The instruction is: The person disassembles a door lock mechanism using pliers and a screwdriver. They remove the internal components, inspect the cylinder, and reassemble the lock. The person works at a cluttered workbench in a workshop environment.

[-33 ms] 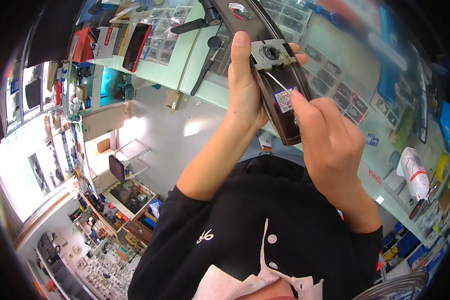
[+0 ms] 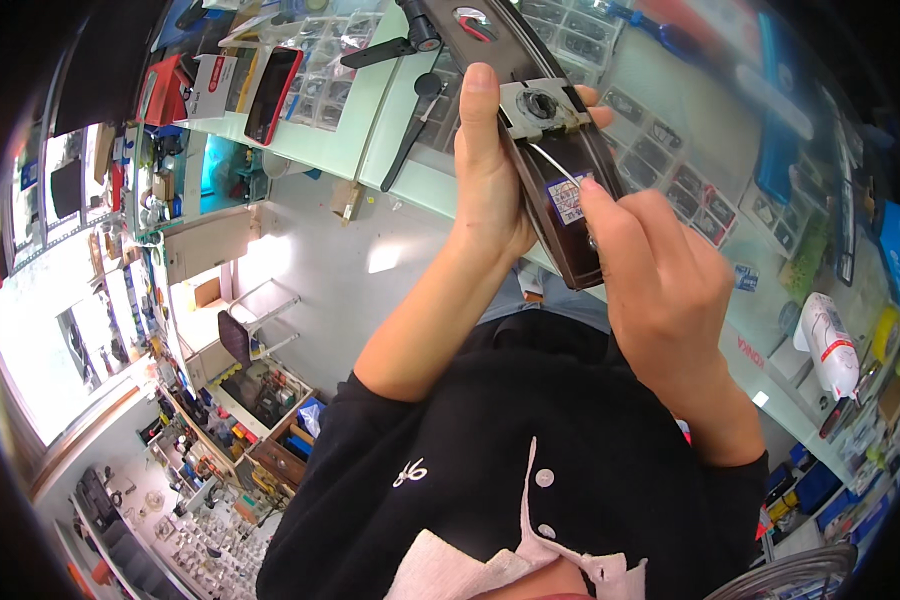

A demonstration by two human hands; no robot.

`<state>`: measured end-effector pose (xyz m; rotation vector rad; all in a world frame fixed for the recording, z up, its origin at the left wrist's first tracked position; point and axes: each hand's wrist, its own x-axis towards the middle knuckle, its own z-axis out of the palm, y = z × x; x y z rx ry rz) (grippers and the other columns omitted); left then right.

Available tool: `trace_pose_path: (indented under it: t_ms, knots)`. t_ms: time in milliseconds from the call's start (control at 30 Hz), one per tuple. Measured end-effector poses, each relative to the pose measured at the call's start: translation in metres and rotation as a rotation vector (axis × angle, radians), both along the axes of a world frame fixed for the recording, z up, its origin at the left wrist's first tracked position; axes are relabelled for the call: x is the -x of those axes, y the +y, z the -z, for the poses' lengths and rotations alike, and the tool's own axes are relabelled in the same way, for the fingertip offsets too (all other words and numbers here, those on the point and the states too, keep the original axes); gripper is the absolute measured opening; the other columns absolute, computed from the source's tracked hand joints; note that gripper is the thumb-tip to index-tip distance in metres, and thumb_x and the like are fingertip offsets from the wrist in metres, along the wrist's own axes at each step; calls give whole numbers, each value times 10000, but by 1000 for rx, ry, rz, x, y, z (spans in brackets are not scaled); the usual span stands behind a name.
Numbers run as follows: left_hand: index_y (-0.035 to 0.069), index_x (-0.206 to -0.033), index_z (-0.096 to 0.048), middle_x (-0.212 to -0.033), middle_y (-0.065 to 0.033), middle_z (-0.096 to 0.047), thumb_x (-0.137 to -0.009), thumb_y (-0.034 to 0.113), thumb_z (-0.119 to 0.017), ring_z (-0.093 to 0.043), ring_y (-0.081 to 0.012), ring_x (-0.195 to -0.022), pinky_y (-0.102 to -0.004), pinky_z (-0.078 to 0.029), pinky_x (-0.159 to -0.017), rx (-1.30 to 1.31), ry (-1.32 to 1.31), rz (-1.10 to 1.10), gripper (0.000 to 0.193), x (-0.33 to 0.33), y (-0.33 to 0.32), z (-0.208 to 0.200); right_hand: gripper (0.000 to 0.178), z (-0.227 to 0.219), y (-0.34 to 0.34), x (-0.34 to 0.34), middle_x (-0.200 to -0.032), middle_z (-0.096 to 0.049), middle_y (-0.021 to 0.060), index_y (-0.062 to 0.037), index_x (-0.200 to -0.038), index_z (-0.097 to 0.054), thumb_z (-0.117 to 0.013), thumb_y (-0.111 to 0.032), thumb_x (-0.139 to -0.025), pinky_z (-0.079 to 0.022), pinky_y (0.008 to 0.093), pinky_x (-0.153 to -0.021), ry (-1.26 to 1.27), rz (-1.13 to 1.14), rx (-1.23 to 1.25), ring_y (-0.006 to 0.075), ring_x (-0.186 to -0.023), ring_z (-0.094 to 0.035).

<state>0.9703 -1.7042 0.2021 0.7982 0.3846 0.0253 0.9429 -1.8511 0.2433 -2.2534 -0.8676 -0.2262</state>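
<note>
Tilted over the counter is a long dark brown panel (image 2: 574, 245), which looks like the housing of a door lock. A silver square mount (image 2: 537, 104) with a round black part sits on it, and a blue-and-white label (image 2: 567, 200) is stuck below. My left hand (image 2: 490, 175) is closed around the panel, thumb along the near-left edge and fingertips showing past the far right edge. In my right hand (image 2: 660, 285) a thin silver rod-like tool (image 2: 552, 161) is pinched; its tip is at the lower edge of the mount. The tool's handle is hidden by my fingers.
Under the panel runs a glass-topped counter (image 2: 370, 110) with packaged small parts showing through. On it lie a red-edged phone (image 2: 273, 95), a black long-handled item (image 2: 410, 140) and a white package (image 2: 827, 345). A stool (image 2: 238, 335) stands on the floor to the left.
Almost nothing differs. My hands and the panel have shifted very slightly, with the tool tip still at the mount's lower edge.
</note>
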Motion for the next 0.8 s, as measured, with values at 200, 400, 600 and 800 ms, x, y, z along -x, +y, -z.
trace_pose_path:
  t_ms: [200,400,600,800]
  knots:
    - [-19,-1233,-511,-1075,-198,-645,-884,740,-422,-676,-280,-950,-415,-602,-752,-104,-8,64,841,4,3,-1,223,-5,-1,-2,-797,-544,114,-2,-1083,-627,-609,-7,-860,-446,300,-548,154,-6,-90,239,-643,-580]
    - [-64,-1174,-531,-1044,-222,-654,-883,696,-492,-690,-301,-912,-405,-613,-730,-60,11,55,815,12,3,-4,136,-27,-10,-17,-795,-585,125,31,-1028,-638,-584,3,-906,-435,284,-608,374,-64,-189,218,-672,-557]
    - [-105,-1171,-536,-1048,-235,-657,-879,679,-535,-694,-322,-915,-419,-622,-716,-120,-35,122,838,18,4,-7,136,-45,-25,-30,-785,-573,123,35,-1022,-644,-592,12,-898,-419,275,-602,417,-145,-17,202,-668,-551]
    - [-10,-1235,-518,-1086,-199,-648,-848,766,-473,-651,-321,-1050,-462,-591,-803,-9,-1,66,868,15,8,-11,282,-22,-25,1,-759,-547,125,-4,-1087,-653,-682,45,-811,-429,354,-539,182,33,-132,276,-639,-566]
